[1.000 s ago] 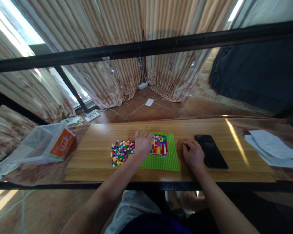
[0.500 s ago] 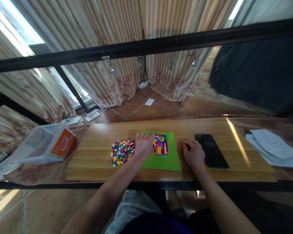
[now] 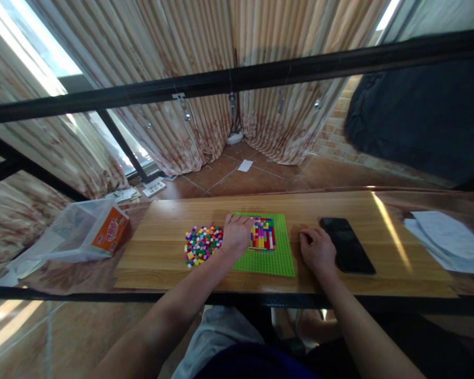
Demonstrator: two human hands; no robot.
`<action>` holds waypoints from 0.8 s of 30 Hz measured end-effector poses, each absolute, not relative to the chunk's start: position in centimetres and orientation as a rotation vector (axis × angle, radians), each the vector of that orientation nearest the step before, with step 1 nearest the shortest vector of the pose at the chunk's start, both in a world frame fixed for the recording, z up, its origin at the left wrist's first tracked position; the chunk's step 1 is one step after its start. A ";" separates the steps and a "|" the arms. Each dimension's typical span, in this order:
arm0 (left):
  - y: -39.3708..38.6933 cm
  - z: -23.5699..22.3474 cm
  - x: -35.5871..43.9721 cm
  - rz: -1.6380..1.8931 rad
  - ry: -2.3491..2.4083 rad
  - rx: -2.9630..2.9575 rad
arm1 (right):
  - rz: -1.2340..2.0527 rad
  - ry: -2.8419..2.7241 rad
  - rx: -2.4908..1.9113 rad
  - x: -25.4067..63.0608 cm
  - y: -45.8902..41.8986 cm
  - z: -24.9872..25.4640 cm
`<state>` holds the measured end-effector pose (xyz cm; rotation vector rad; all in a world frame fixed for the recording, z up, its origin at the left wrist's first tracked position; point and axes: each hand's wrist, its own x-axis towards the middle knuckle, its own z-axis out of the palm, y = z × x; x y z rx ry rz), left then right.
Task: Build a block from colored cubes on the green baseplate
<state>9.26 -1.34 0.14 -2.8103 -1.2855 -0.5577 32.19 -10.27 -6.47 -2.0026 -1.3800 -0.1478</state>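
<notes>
My left hand reaches over the left part of a green studded baseplate. Its fingers are bent together above the upper left of a block of colourful toy bricks built on the plate; anything between the fingertips is hidden or too small to name. Left of this hand lies a loose pile of small mixed-colour bricks, partly behind the wrist. To the right of the plate, my right hand rests on the table with its fingers curled in, nothing visible in them. Its knuckles lie close beside a black phone.
The wooden tabletop carries all this. A clear plastic bin with an orange label stands off its left end. White papers lie at the right. A black metal bar crosses beyond the table, before striped curtains.
The whole view has shifted slightly to the right with the head. My left hand stays over the same part of the bricks, with little movement of its fingers. My right hand has not moved.
</notes>
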 end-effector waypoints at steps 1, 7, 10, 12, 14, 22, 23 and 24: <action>-1.3 0.1 9.2 -0.561 -1.285 -2.811 | -0.149 -1.378 -2.005 32.2 -10.2 -6.4; -1.6 -0.3 8.9 -0.637 -1.320 -2.831 | -0.146 -1.391 -2.002 32.2 -10.2 -6.4; -2.1 -0.3 8.3 -0.757 -1.372 -2.852 | -0.144 -1.396 -2.015 32.2 -10.2 -6.4; -2.4 -0.2 7.5 -0.847 -1.420 -2.841 | -0.140 -1.402 -2.014 32.3 -10.2 -6.4; -2.7 -0.1 6.5 -0.907 -1.469 -2.814 | -0.143 -1.397 -2.008 32.2 -10.2 -6.4; -3.8 -1.0 1.5 -0.862 -1.646 -2.728 | -0.155 -1.388 -2.019 32.2 -10.4 -6.1; -4.0 -1.0 1.0 -0.845 -1.663 -2.716 | -0.153 -1.389 -2.013 32.2 -10.4 -6.1; -4.2 -1.1 0.6 -0.830 -1.679 -2.706 | -0.148 -1.387 -2.010 32.2 -10.4 -6.1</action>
